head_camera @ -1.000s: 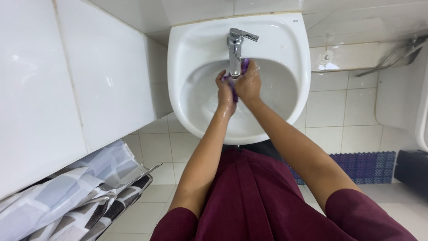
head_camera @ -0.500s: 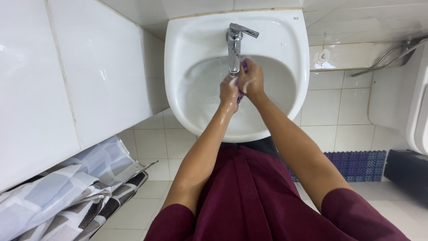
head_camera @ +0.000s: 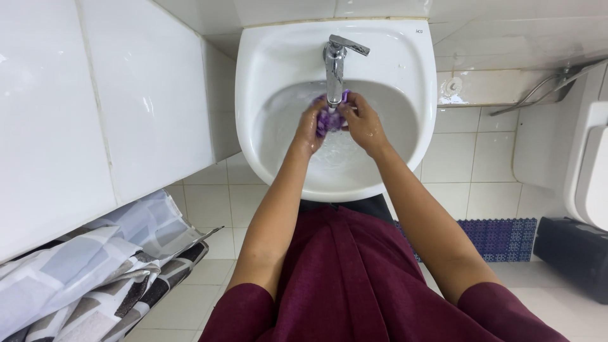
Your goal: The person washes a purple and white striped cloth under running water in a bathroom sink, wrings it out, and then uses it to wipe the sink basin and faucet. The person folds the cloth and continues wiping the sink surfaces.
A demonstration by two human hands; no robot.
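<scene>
Both hands in the white basin [head_camera: 405,76], under the chrome tap [head_camera: 334,63] at its back edge. Left hand [head_camera: 310,126] and right hand [head_camera: 362,123] closed together around a purple cloth [head_camera: 329,119], bunched between the fingers just below the spout. Hands wet. Basin holds shallow water. Patterned grey fabric [head_camera: 95,272] lies by the tiled wall, lower left. Blue mat [head_camera: 500,239] on the floor, right.
</scene>
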